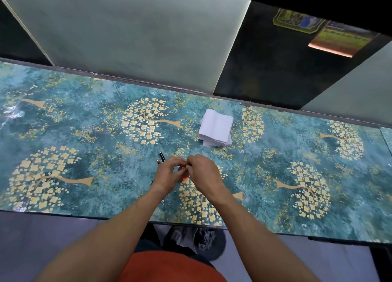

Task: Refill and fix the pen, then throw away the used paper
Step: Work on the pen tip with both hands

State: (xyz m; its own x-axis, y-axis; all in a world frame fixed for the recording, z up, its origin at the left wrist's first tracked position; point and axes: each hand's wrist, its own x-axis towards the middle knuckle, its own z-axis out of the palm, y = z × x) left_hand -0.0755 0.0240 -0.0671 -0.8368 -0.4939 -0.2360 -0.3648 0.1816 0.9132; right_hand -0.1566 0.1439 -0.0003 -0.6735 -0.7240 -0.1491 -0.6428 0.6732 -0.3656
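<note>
The desk (275,154), covered in a teal sheet printed with gold trees, is used as the work surface, and everything needed is kept within easy reach of its near edge. On the floor below that edge a dark bin (209,242) with crumpled scraps inside is stationed, presumably so that used paper can be dropped straight down. A stack of white paper (215,127) is laid just beyond the hands, probably for wiping or testing. The left hand (169,173) and the right hand (204,173) are brought together above the desk, fingers curled around a small part that is mostly hidden; what is grasped cannot be told. Dark pen parts (161,157) are left lying just beyond the left hand, apparently awaiting reassembly.
</note>
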